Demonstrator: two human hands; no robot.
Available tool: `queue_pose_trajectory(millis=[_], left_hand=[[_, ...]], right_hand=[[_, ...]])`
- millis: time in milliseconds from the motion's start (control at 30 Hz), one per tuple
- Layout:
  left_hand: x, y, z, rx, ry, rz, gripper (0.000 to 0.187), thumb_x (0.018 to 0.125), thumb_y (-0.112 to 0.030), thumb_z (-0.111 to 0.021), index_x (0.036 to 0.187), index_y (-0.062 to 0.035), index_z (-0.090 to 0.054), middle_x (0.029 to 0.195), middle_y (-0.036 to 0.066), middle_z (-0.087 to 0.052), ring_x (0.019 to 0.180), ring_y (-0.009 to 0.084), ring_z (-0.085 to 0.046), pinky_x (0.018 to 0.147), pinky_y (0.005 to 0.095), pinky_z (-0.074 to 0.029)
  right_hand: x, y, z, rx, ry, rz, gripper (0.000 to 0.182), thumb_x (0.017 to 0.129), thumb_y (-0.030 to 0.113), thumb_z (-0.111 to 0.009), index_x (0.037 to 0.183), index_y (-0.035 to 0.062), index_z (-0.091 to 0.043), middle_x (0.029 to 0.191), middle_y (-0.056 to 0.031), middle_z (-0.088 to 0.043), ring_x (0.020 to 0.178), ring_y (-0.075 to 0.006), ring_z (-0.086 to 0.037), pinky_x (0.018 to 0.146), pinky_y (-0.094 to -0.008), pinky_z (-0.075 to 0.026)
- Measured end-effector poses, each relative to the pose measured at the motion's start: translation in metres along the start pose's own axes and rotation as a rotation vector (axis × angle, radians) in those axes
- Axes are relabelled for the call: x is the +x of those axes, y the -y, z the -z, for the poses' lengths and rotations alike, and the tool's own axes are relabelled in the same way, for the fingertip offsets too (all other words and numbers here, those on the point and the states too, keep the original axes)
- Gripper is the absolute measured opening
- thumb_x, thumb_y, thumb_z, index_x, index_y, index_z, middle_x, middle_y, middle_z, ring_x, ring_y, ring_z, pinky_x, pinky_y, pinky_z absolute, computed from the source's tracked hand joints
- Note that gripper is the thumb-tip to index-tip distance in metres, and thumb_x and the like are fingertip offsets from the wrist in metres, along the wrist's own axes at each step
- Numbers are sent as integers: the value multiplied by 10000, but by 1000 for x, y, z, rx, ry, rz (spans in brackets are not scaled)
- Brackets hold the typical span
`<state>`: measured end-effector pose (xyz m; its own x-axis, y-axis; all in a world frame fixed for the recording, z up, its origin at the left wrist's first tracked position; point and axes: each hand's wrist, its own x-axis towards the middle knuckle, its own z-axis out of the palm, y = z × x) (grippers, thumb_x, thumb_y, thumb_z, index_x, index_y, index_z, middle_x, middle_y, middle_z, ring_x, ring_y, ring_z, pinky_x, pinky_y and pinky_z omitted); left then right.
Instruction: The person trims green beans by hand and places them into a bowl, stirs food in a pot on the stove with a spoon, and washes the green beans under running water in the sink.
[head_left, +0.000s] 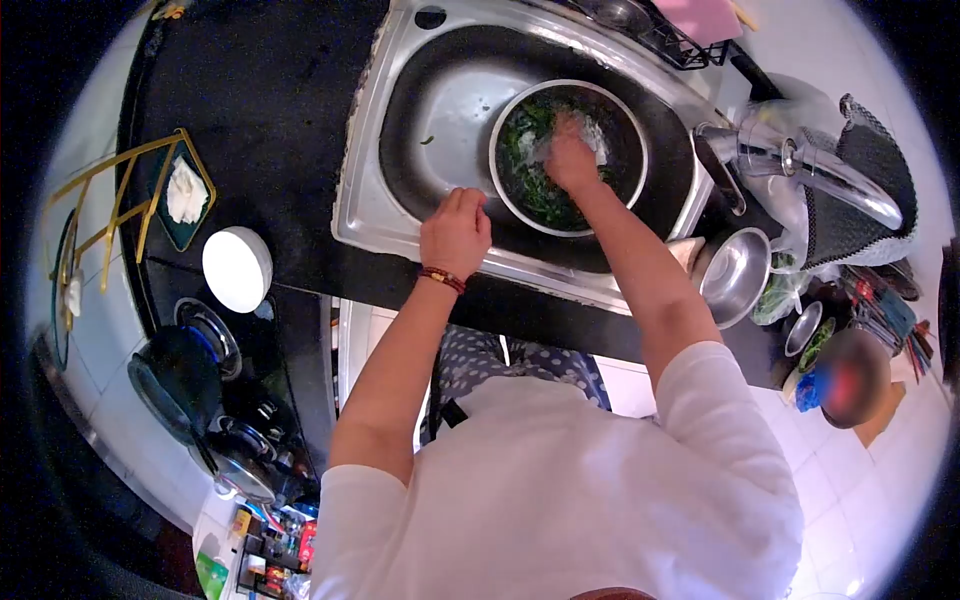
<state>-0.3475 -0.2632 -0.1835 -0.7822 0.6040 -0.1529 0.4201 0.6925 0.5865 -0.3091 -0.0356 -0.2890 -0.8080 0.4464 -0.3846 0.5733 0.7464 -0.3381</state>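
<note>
A round metal bowl (497,190) stands in the stainless steel sink (352,200), toward its right side. Dark leafy greens (545,195) lie in water inside it. My right hand (572,155) reaches down into the bowl among the greens, its fingers blurred and partly hidden by water. At the sink's front edge rests my left hand (456,236), fingers curled in and pressed together, just left of the bowl. Nothing shows in it. A red beaded bracelet (442,279) circles the left wrist. One small leaf bit (427,141) sticks to the sink floor.
A faucet (845,185) is at the right, beside a dark mesh basket (862,190). An empty metal bowl (735,278) tilts near the sink's right corner. On the left are a white bowl (238,268), a dark wok (170,385) and a gold-framed rack (122,205).
</note>
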Motion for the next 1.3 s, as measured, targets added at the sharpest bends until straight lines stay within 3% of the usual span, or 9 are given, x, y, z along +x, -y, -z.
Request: queue_pose_trajectory(millis=[267,467,567,733,833,867,967,1000,1300], left_hand=[[-1,0,2,-29,21,17,124,804,-110,-579,927,-103,-567,898,96,-621,810,322,-624,686,436,-501],[0,0,2,-14,3,4,104,798,-96,-573,901,-90,-565,866,84,-601,820,298,-611,697,417,-499],[0,0,2,-24,-8,-1,108,793,-93,-574,901,-88,-568,864,82,-599,819,293,-612,698,413,-500],[0,0,0,-19,-22,-18,108,790,-94,-574,898,-92,-564,862,76,-596,815,286,-613,689,409,-501],[-1,1,1,-15,-17,-11,107,789,-96,-576,894,-95,-558,868,75,-595,810,286,-614,683,413,-500],[-1,1,1,-13,-14,-5,107,789,-97,-577,893,-96,-556,870,75,-595,808,286,-614,681,415,-500],[-2,-1,2,-14,11,12,108,788,-96,-576,894,-99,-555,870,76,-595,801,289,-616,680,421,-502],[-2,-1,1,-13,9,10,106,798,-106,-574,903,-104,-561,880,76,-602,796,298,-619,682,425,-504],[2,1,3,-79,68,49,140,852,-173,-582,966,-94,-597,949,97,-639,828,301,-637,715,399,-514]], right_hand=[[-11,8,37,-51,-117,-116,410,938,407,-469,1085,24,-476,755,-239,-647,734,-394,-656,657,-508,-522],[-14,27,69,-131,22,-67,480,905,466,-513,1063,14,-539,835,-227,-655,785,-387,-655,677,-515,-520],[-1,14,31,-231,-484,111,507,848,450,-600,1076,3,-523,942,-244,-634,880,-373,-640,748,-497,-515],[34,12,-11,27,54,92,364,821,162,-553,1128,-23,-488,1078,-279,-582,999,-398,-584,850,-468,-488],[45,7,-14,117,-388,180,342,827,119,-533,1142,-5,-487,1019,-264,-613,934,-425,-602,832,-486,-488],[50,6,-6,195,-175,-148,258,885,110,-494,1124,13,-499,923,-200,-644,829,-347,-638,763,-424,-509],[29,10,27,1046,-201,-39,176,964,174,-466,1033,31,-541,841,-94,-615,748,-207,-591,701,-328,-462],[22,13,36,1092,-210,29,178,997,192,-426,965,54,-534,722,9,-497,624,-91,-455,573,-257,-402],[-28,45,103,1176,121,-186,374,974,415,-454,793,92,-511,521,22,-384,432,-88,-333,421,-252,-297]])
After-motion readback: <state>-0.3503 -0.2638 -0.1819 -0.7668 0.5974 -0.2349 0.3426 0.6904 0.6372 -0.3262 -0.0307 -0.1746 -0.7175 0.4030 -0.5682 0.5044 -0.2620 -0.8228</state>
